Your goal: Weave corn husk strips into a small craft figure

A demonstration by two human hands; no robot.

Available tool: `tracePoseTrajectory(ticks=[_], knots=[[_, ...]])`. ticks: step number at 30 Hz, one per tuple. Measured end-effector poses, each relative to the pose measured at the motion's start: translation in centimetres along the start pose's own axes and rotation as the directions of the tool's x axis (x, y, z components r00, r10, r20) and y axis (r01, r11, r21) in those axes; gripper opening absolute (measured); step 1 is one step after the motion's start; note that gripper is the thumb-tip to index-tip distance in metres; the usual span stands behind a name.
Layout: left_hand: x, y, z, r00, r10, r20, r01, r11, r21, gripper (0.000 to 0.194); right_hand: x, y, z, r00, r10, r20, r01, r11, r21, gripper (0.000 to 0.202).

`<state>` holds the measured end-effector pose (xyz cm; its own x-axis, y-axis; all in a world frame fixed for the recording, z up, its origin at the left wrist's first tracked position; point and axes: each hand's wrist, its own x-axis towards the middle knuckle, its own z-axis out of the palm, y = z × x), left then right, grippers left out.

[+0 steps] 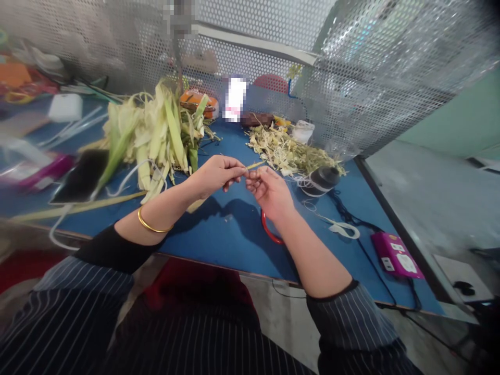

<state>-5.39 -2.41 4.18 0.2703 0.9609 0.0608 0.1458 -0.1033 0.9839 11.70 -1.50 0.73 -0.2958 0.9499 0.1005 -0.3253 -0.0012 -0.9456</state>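
My left hand (219, 173) and my right hand (271, 194) meet over the middle of the blue table, fingertips nearly touching. Both are pinched closed on a thin, pale yellow strip of husk (256, 164), whose end sticks out between them. Most of the strip is hidden by fingers. Under my right wrist, a red curved handle (267, 229) shows in part on the table. Left of my left hand stands a large heap of green and cream corn husks (152, 125). Beyond my right hand spreads a pile of small dried husk pieces (287, 148).
Right of my hands are a spool of thread (322, 181), a white looped object (346, 229) and a purple power strip (396, 255) with cables. A dark flat device (80, 177) with a white cable lies at left. Perforated mesh (261, 28) rises behind the table.
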Motion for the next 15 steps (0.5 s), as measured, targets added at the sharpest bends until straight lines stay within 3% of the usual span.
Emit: tracePoseTrajectory(ticks=[4,8,12,14,15], knots=[[0.2,-0.4,0.3,0.993,-0.094,-0.065,0.090,0.994,-0.054,0.018,-0.7,0.3,0.7,0.983,-0.185,-0.014,0.177,0.958,-0.224,0.018],[0.4,-1.1,1.0,0.989,-0.018,-0.143,0.025,0.998,0.049,0.019,-1.6,-0.1,1.0,0.928,-0.355,0.118,0.357,0.744,-0.565,0.021],[0.6,-2.2,2.0,0.984,-0.013,-0.176,0.026,0.997,0.073,0.016,-2.0,-0.3,1.0,0.866,-0.379,0.327,0.482,0.459,-0.746,0.022],[0.7,-2.5,2.3,0.980,-0.038,-0.194,0.046,0.998,0.038,0.014,-1.9,-0.2,0.9,0.861,-0.361,0.359,0.496,0.433,-0.752,0.023],[0.7,-2.5,2.4,0.978,-0.072,-0.197,0.072,0.997,-0.011,0.015,-1.7,-0.1,0.8,0.871,-0.354,0.342,0.481,0.469,-0.740,0.023]])
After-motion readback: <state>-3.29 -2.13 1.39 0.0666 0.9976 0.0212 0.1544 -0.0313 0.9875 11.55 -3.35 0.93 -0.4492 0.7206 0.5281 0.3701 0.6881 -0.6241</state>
